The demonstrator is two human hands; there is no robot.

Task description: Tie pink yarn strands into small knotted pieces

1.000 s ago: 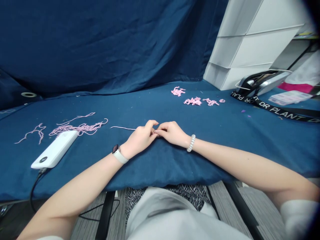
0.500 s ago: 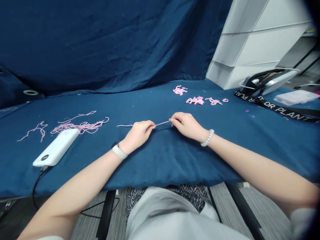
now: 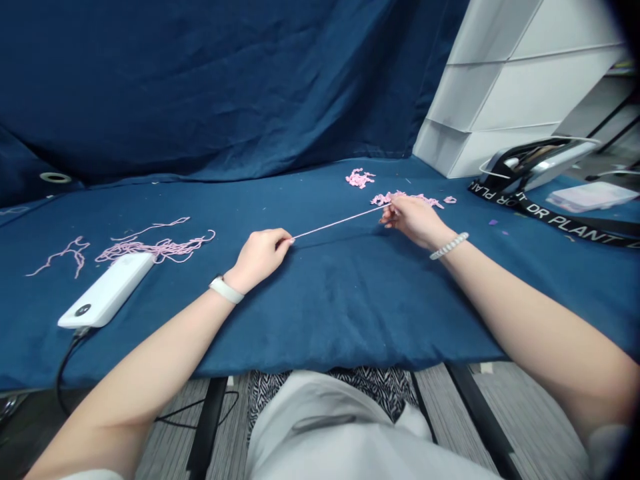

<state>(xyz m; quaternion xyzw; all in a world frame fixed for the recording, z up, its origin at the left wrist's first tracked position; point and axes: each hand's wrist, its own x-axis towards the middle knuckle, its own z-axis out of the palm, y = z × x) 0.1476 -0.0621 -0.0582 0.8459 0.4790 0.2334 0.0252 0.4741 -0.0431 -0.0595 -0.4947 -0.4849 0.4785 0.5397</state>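
A pink string (image 3: 340,221) runs straight between my two hands, rising a little to the right above the blue cloth (image 3: 320,300). My left hand (image 3: 263,255) pinches its left end between thumb and forefinger. At the other end my right hand (image 3: 413,217) grips the string with closed fingertips. That hand partly covers a pile of short pink pieces (image 3: 383,199) behind it. Another small pink pile (image 3: 360,178) lies farther back. To the left, a loose bundle of pink strings (image 3: 170,250) rests against a white power bank (image 3: 110,287).
A single tangled string (image 3: 70,252) lies at far left. White stacked boxes (image 3: 485,93) stand at the back right, near a black-and-silver device (image 3: 540,163) with a lettered strap (image 3: 565,223) and a clear flat case (image 3: 593,197). A cable (image 3: 63,373) hangs off the front edge.
My right hand has moved right and away from me, widening the stretch of string between my hands. My left hand has shifted slightly left.
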